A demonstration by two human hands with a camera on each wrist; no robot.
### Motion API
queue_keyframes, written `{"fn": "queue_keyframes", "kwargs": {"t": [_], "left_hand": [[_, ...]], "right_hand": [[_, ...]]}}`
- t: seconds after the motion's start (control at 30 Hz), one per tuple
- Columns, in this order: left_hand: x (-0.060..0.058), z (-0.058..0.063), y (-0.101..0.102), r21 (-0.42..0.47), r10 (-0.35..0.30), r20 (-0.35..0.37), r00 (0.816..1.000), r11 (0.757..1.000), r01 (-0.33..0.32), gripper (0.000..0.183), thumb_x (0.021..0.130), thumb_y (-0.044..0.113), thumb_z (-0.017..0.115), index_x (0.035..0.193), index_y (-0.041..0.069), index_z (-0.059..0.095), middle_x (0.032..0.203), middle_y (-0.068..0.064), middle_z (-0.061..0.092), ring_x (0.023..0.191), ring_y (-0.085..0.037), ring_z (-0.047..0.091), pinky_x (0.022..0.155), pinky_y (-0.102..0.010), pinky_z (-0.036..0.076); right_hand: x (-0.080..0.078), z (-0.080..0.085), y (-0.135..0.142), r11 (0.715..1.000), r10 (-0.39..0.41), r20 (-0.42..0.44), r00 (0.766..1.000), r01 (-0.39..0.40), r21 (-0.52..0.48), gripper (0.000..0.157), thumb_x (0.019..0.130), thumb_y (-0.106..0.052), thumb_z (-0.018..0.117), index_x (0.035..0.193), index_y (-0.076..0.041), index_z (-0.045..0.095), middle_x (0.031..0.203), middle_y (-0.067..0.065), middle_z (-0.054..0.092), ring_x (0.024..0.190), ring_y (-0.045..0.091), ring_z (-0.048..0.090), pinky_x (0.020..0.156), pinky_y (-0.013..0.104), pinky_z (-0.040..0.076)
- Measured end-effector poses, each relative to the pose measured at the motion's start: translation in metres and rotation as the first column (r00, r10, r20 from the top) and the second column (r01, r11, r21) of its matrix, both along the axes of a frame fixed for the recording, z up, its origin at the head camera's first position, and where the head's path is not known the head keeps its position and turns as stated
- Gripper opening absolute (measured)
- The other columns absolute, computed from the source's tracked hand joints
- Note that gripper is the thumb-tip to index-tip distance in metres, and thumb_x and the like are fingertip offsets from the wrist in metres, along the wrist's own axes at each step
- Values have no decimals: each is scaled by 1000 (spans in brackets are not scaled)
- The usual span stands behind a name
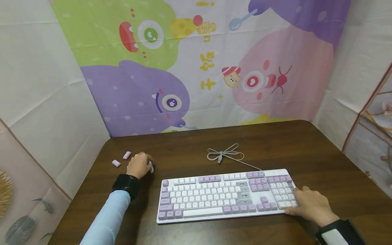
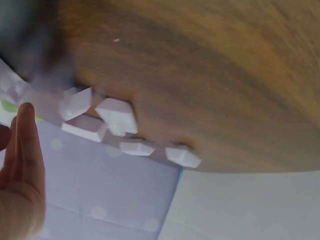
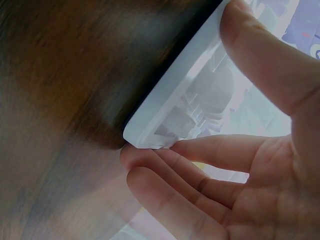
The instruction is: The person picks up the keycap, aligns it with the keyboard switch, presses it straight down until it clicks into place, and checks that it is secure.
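Note:
A white and lilac keyboard (image 1: 211, 200) lies on the brown table. My right hand (image 1: 313, 204) holds its right end, the thumb at the near edge and the fingers at the side; the right wrist view shows the fingertips (image 3: 142, 157) right at the keyboard's corner. My left hand (image 1: 139, 165) is on the table beyond the keyboard's left end, among small lilac keycaps. One keycap (image 1: 151, 166) shows just right of it. In the left wrist view the fingers (image 2: 30, 150) look straight, with a pale keycap (image 2: 11, 86) by their tips and several more keycaps (image 2: 117, 116) farther along.
Two loose keycaps, one nearer (image 1: 116, 163) and one farther (image 1: 127, 155), lie left of my left hand. A bundled white cable (image 1: 225, 154) with a USB plug runs to the keyboard's back edge. A printed cloth (image 1: 214, 85) hangs behind the table (image 1: 183, 149).

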State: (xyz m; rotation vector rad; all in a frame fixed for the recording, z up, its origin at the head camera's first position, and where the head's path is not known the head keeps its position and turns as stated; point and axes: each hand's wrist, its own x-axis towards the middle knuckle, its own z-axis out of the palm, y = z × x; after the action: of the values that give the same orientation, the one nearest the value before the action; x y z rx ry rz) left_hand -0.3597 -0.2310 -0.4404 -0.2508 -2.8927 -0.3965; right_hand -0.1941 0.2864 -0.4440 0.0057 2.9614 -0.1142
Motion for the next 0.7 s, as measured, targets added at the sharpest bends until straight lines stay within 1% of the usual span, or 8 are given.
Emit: {"fn": "queue_keyframes", "kwargs": {"t": [0.07, 0.2, 0.27, 0.33, 0.4, 0.47, 0.6, 0.7], "left_hand": [[1, 2, 4, -2, 16, -10, 1000, 1000, -16, 14, 82, 14, 66, 90, 6, 73, 92, -17, 70, 84, -39, 67, 68, -51, 52], [4, 2, 12, -60, 25, 31, 999, 998, -23, 35, 80, 31, 75, 93, -1, 67, 85, -18, 70, 76, -37, 67, 62, -49, 53], [6, 0, 16, -80, 16, 70, 997, 997, -10, 35, 78, 29, 77, 91, -1, 65, 83, -18, 69, 75, -35, 67, 63, -48, 53], [8, -2, 20, -84, -3, 78, 997, 996, 10, 28, 77, 18, 77, 89, -2, 62, 83, -20, 69, 76, -38, 67, 63, -49, 53], [10, -2, 25, -75, -18, 84, 996, 997, 24, 25, 75, 9, 74, 91, -2, 58, 85, -23, 68, 77, -41, 67, 64, -50, 53], [12, 0, 29, -67, -34, 93, 995, 997, 40, 28, 74, 4, 71, 96, -3, 55, 86, -26, 67, 77, -42, 67, 63, -49, 52], [16, 8, 40, -15, -60, 138, 989, 998, 62, 34, 75, 6, 70, 106, -3, 59, 91, -22, 69, 79, -35, 66, 66, -45, 52], [19, 13, 50, 24, -92, 151, 984, 996, 90, 31, 77, 11, 70, 105, -1, 65, 94, -16, 70, 81, -29, 66, 69, -42, 53]], "right_hand": [[0, 0, 0, 1000, -3, 8, 1000, 3, 1, 82, 66, -53, 79, 115, 10, 59, 89, 19, 59, 71, 28, 57, 58, 42, 46], [0, 0, 0, 1000, 0, 4, 1000, 0, -1, 82, 66, -53, 79, 115, 9, 59, 89, 19, 58, 71, 28, 57, 57, 42, 46], [1, -1, 1, 1000, 4, -11, 1000, -4, -6, 82, 66, -53, 79, 115, 10, 59, 89, 19, 58, 70, 28, 57, 56, 42, 46], [2, -1, 1, 1000, 8, -31, 1000, -8, -13, 82, 66, -53, 80, 114, 10, 59, 88, 20, 59, 70, 29, 58, 56, 42, 45], [3, -2, 2, 1000, 8, -44, 999, -9, -13, 81, 66, -53, 80, 114, 9, 59, 88, 20, 59, 70, 30, 58, 55, 43, 45], [2, -2, 2, 1000, 8, -48, 999, -9, -12, 80, 66, -52, 80, 113, 9, 59, 87, 19, 59, 70, 30, 58, 55, 43, 45], [2, -2, 1, 1000, 6, -35, 999, -6, -10, 81, 66, -52, 80, 113, 10, 59, 87, 19, 58, 70, 29, 57, 55, 42, 45], [2, -2, 1, 1000, 6, -33, 999, -7, -10, 81, 66, -52, 80, 113, 10, 59, 87, 19, 58, 70, 29, 57, 55, 41, 45]]}}
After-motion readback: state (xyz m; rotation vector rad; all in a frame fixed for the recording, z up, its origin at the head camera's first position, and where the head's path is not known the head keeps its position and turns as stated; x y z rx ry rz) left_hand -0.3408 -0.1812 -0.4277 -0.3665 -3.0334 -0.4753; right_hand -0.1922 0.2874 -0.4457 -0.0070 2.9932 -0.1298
